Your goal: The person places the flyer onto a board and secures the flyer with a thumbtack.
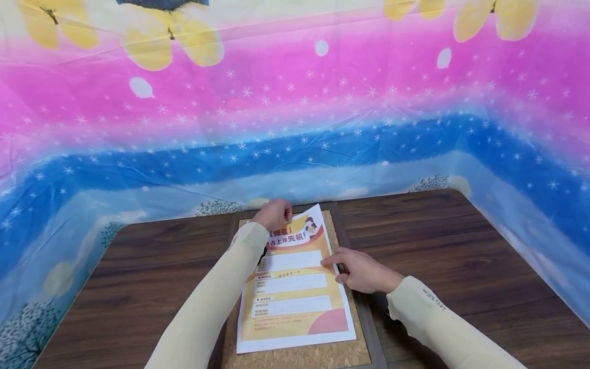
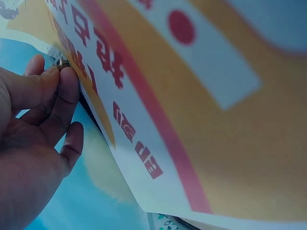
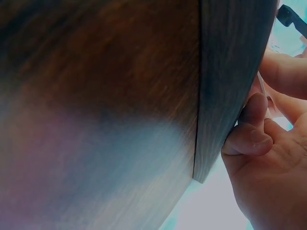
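A yellow and white printed poster (image 1: 290, 287) lies over a framed cork board (image 1: 322, 353), its top right corner lifted. At the poster's top edge is my left hand (image 1: 275, 214). In the left wrist view its thumb and fingers pinch a small brass-coloured thumbtack (image 2: 63, 63) close against the paper; its far side is hidden by the fingertips. My right hand (image 1: 364, 271) grips the poster's right edge about halfway down, thumb and fingers over the frame side. In the right wrist view, a thin strip of paper edge shows between the fingers of that hand (image 3: 273, 129).
The board rests on a dark wooden table (image 1: 438, 236), with its dark frame (image 1: 375, 333) along the right side. Behind the table hangs a pink and blue cloth (image 1: 295, 113) that reaches down to the back and side edges.
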`<state>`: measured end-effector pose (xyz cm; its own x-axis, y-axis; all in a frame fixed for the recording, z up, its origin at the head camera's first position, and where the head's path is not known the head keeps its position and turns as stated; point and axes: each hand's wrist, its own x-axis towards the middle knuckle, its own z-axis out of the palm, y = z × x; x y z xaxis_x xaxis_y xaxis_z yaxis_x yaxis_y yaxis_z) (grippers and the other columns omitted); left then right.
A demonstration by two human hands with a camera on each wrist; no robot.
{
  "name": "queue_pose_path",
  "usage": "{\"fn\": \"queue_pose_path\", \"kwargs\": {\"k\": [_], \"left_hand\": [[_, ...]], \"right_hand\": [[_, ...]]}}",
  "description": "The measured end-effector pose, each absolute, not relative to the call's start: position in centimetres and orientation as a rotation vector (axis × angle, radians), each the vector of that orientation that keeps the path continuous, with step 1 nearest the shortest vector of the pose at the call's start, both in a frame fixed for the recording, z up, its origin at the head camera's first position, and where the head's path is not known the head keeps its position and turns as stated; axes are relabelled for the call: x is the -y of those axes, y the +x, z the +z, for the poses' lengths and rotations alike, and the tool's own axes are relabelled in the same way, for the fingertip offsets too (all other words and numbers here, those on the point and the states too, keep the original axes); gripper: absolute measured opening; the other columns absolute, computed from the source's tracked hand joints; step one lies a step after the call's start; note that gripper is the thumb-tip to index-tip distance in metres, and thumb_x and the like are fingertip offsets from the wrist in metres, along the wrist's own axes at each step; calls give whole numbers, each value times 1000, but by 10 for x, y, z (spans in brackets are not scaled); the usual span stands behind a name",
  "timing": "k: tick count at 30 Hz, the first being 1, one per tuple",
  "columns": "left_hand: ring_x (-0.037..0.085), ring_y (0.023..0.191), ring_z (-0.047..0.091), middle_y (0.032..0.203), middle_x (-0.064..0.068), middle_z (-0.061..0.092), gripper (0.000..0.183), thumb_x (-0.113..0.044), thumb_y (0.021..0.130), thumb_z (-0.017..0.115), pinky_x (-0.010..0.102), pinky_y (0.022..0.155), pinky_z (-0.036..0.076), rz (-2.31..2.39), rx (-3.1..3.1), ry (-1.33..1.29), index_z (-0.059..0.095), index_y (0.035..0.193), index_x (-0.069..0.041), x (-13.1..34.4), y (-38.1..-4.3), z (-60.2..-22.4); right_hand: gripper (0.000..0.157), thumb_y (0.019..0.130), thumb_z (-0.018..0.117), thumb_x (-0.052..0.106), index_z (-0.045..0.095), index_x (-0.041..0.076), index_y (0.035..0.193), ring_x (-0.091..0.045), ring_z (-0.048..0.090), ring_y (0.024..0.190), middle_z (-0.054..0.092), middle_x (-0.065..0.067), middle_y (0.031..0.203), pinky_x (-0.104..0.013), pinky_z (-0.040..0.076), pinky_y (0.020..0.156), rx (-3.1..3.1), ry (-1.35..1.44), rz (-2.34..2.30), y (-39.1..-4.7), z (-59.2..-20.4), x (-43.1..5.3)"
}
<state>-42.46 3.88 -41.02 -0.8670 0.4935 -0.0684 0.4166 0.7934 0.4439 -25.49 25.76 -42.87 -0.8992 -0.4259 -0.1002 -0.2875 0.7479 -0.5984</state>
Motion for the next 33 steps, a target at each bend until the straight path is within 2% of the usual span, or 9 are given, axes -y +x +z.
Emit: {"fn": "queue_pose_path", "kwargs": {"k": [2, 5, 9, 14, 21, 25, 33], "left_hand": [[21, 71, 51, 74, 7, 54, 16, 7, 87, 55, 36, 73, 41, 633, -2799, 709, 64, 81, -4, -39, -424, -411], [21, 70, 50, 74, 7, 53, 16, 7, 88, 53, 36, 72, 40, 618, -2799, 714, 63, 81, -4, -40, -424, -411], [21, 68, 49, 72, 7, 52, 17, 6, 88, 53, 38, 78, 37, 589, -2805, 734, 62, 79, -5, -42, -425, -411], [20, 67, 49, 68, 4, 51, 18, 8, 85, 54, 40, 87, 31, 542, -2855, 771, 61, 77, -5, -44, -427, -413], [21, 69, 49, 70, 5, 53, 16, 5, 85, 59, 40, 84, 32, 510, -2920, 714, 58, 75, -8, -45, -423, -413], [20, 74, 51, 75, 2, 56, 13, 0, 86, 62, 39, 88, 34, 434, -2943, 642, 59, 77, -9, -43, -423, -413], [20, 74, 55, 73, 1, 59, 10, -4, 85, 66, 41, 88, 38, 341, -2986, 622, 64, 76, -9, -43, -426, -411]], "right_hand": [[43, 90, 61, 3, 59, 19, 131, -32, 29, 135, 31, -16, 148, -41, 40, 91, -2714, -568, -879, -254, -429, -257], [43, 90, 61, 3, 59, 19, 130, -33, 28, 135, 31, -16, 148, -43, 40, 93, -2713, -565, -884, -254, -429, -257], [43, 90, 61, 2, 59, 18, 130, -34, 28, 135, 32, -17, 148, -47, 38, 97, -2711, -554, -893, -254, -428, -258], [43, 91, 60, 3, 58, 18, 131, -33, 28, 135, 32, -17, 148, -46, 37, 97, -2707, -548, -890, -255, -427, -259], [43, 90, 61, 3, 58, 17, 131, -32, 30, 134, 33, -15, 147, -42, 40, 92, -2706, -562, -880, -258, -429, -258], [43, 90, 61, 3, 58, 17, 131, -32, 31, 134, 34, -15, 147, -40, 40, 87, -2699, -583, -877, -258, -429, -256], [42, 90, 62, 7, 59, 19, 130, -33, 27, 135, 28, -19, 149, -46, 36, 98, -2718, -578, -865, -262, -428, -255]]}}
